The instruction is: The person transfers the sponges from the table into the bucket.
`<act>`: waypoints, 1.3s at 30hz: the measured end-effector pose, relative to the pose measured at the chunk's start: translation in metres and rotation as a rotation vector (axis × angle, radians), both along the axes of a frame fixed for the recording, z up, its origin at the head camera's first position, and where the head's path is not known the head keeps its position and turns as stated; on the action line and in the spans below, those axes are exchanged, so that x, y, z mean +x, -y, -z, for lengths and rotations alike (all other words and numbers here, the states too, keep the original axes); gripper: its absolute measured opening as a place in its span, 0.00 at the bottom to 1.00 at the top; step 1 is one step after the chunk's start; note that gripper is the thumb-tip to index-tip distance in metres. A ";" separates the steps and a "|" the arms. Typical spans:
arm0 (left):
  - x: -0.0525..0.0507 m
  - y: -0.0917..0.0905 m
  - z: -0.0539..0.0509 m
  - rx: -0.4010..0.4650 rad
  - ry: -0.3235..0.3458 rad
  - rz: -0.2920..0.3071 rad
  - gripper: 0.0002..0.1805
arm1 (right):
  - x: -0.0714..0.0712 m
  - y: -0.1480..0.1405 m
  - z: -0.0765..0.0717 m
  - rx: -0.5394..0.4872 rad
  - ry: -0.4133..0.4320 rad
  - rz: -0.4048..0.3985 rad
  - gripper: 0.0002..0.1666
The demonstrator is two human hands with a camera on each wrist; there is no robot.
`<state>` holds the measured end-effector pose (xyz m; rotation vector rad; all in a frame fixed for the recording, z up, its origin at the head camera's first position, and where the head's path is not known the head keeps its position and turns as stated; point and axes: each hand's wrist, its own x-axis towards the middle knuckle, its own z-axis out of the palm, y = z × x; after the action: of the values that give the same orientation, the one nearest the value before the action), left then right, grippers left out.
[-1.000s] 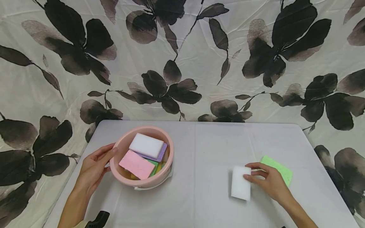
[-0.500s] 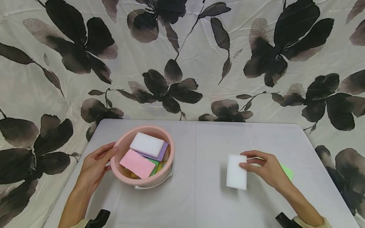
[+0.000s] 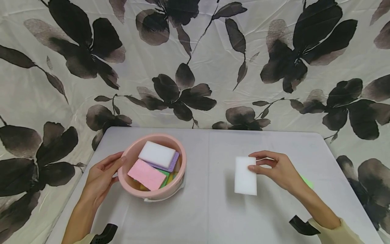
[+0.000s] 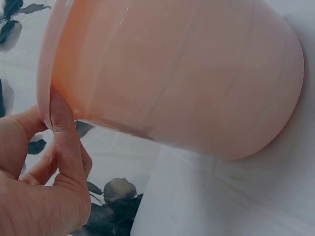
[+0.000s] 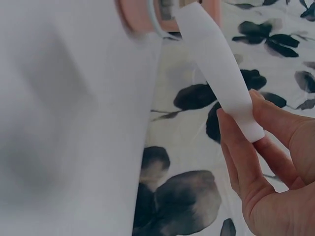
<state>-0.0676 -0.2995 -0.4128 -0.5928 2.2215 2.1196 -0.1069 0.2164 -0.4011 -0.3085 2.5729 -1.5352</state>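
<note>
My left hand [image 3: 99, 179] pinches the rim of a pink bucket [image 3: 122, 179], which stands on the left of the table; the left wrist view shows thumb and fingers on either side of that rim. Inside the bucket lie a white sponge [image 3: 156, 154], a pink sponge [image 3: 147, 175], a purple sponge [image 3: 174, 162] and a green sponge [image 3: 165, 178], with yellow ones partly hidden beneath. Above the table right of centre, my right hand [image 3: 277, 169] pinches another white sponge [image 3: 244, 176] by one edge. In the right wrist view the held sponge [image 5: 216, 64] bends slightly where the fingers squeeze it.
A light green sponge [image 3: 307, 181] lies on the right side of the table, mostly hidden behind the right forearm. The bucket's white handle [image 3: 164, 198] hangs down at its front. A white cloth covers the table [image 3: 195, 220]; a floral sheet [image 3: 195, 51] hangs behind.
My right hand has lifted the white sponge and carried it left and farther back, away from the light green sponge. The left hand and bucket stay put.
</note>
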 end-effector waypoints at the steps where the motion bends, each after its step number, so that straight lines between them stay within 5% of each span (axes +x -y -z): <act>1: 0.000 0.000 0.000 -0.003 -0.002 0.003 0.35 | -0.001 0.002 -0.003 -0.003 0.003 -0.007 0.26; 18: 0.000 0.000 0.000 -0.049 0.010 0.016 0.38 | -0.023 0.035 -0.043 -0.031 -0.035 -0.087 0.23; 39: 0.003 -0.002 -0.001 -0.087 -0.014 0.020 0.39 | -0.046 0.089 -0.067 -0.080 -0.082 -0.234 0.23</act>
<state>-0.0646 -0.2974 -0.4118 -0.5584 2.3275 2.0326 -0.1529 0.1275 -0.3342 -0.6686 2.4328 -1.5708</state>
